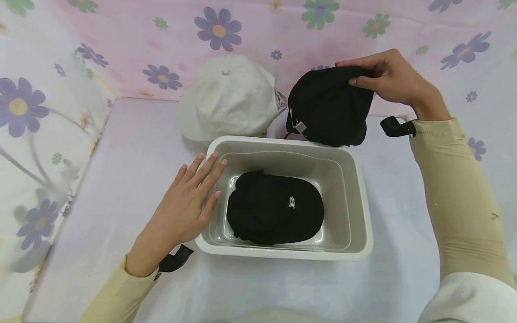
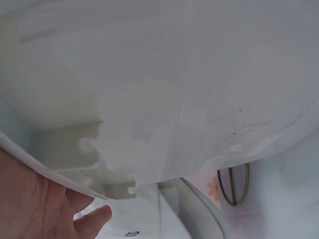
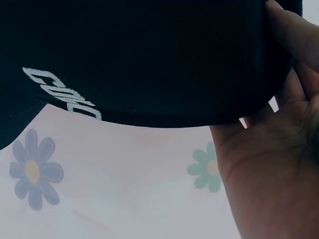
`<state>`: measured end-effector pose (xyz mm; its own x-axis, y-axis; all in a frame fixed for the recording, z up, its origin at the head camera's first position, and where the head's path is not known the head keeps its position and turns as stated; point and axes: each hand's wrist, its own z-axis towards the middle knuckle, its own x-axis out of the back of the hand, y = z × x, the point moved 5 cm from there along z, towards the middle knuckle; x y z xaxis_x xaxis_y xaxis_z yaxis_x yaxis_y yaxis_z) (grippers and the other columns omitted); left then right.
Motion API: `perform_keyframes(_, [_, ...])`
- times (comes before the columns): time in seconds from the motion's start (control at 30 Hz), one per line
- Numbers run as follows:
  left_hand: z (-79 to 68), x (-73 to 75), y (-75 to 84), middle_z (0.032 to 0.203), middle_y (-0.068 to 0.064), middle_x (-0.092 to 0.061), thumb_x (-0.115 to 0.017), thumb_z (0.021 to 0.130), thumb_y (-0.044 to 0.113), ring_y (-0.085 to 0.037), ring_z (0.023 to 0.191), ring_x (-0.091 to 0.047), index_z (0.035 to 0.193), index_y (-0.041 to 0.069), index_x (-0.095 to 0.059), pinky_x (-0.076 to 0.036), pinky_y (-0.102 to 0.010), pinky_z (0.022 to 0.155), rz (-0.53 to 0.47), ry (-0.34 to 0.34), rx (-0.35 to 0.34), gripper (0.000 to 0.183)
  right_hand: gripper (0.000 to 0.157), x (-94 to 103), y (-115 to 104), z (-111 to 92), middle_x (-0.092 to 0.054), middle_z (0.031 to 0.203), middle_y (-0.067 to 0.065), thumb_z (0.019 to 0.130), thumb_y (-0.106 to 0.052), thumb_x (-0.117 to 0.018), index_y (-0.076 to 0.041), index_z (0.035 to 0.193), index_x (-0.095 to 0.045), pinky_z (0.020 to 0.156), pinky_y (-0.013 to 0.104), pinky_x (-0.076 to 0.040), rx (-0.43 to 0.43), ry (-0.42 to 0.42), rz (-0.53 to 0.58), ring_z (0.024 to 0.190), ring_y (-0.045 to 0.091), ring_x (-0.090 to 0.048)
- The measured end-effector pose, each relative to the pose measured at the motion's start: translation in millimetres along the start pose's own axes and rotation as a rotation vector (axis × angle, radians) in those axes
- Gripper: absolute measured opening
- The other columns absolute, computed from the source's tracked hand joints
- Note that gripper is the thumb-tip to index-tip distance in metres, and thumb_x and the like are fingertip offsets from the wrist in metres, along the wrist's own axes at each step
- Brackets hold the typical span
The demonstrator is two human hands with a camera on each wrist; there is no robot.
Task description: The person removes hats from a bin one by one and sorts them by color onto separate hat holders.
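Note:
At the back right, my right hand (image 1: 397, 80) pinches the upper right edge of a black cap (image 1: 329, 105) with a small metal buckle, tilted up beside the bin. The right wrist view shows white lettering on this black cap (image 3: 149, 59) and the fingers (image 3: 294, 84) gripping its edge. A second black cap (image 1: 266, 208) with a small white letter lies inside the light grey plastic bin (image 1: 363, 215). My left hand (image 1: 187, 202) is at the bin's left rim with its fingers spread; whether it touches the rim is unclear.
Behind the bin, a white cap (image 1: 234, 96) sits against the pink flowered backdrop (image 1: 133, 40). A flowered cloth wall (image 1: 24, 148) stands on the left. Pale cloth covers the table (image 1: 141, 139).

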<state>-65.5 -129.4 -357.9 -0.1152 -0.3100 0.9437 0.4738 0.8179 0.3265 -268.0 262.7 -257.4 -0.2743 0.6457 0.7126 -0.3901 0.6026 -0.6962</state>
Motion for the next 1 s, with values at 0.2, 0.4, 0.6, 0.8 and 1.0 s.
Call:
perform_keyframes(0.2, [-0.3,0.2,1.2,0.171,-0.005,-0.017,-0.044,0.107,0.031,-0.034,0.157,-0.013,0.164,0.019,-0.023,-0.017,-0.062,0.122,0.000,0.002,0.002,0.061,0.044,-6.6,6.5,-5.2,-0.070,0.116,-0.016,0.101,-0.010,-0.063,-0.019,0.144,-0.061,0.075,0.012,-0.042,-0.071,-0.068,0.025,0.090,0.004,-0.062])
perform_keyframes(0.4, [-0.4,0.6,2.9,0.170,-0.006,-0.017,-0.044,0.107,0.032,-0.034,0.157,-0.014,0.163,0.018,-0.024,-0.018,-0.063,0.121,0.002,0.005,-0.002,0.061,0.054,-21.1,5.9,-11.4,-0.063,0.133,-0.004,0.099,-0.013,-0.066,-0.021,0.151,-0.052,0.090,0.010,-0.047,-0.074,-0.108,0.076,0.112,0.006,-0.061])
perform_keyframes(0.6, [-0.2,0.5,3.2,0.170,-0.008,-0.019,-0.046,0.107,0.032,-0.035,0.156,-0.016,0.163,0.017,-0.025,-0.018,-0.063,0.121,-0.004,0.016,-0.006,0.062,0.059,-30.5,4.0,-9.6,-0.063,0.131,-0.001,0.095,-0.012,-0.072,-0.022,0.150,-0.053,0.088,0.012,-0.049,-0.073,-0.057,0.118,0.111,0.011,-0.061])
perform_keyframes(0.8, [2.3,1.8,3.2,0.168,-0.011,-0.022,-0.049,0.106,0.033,-0.035,0.156,-0.015,0.163,0.013,-0.025,-0.017,-0.061,0.123,0.004,0.009,-0.048,0.065,0.059,-36.5,10.9,-5.8,-0.061,0.136,0.002,0.094,-0.009,-0.072,-0.018,0.150,-0.053,0.091,0.013,-0.048,-0.067,-0.033,0.155,0.113,0.011,-0.060])
perform_keyframes(1.0, [9.8,26.5,18.9,0.162,-0.019,-0.036,-0.064,0.100,0.024,-0.037,0.152,-0.027,0.153,0.000,-0.042,-0.025,-0.055,0.122,-0.027,0.066,-0.229,0.062,0.060,-38.3,13.6,-5.8,-0.060,0.137,0.002,0.094,-0.009,-0.072,-0.018,0.150,-0.052,0.091,0.013,-0.049,-0.066,-0.011,0.167,0.113,0.012,-0.060])
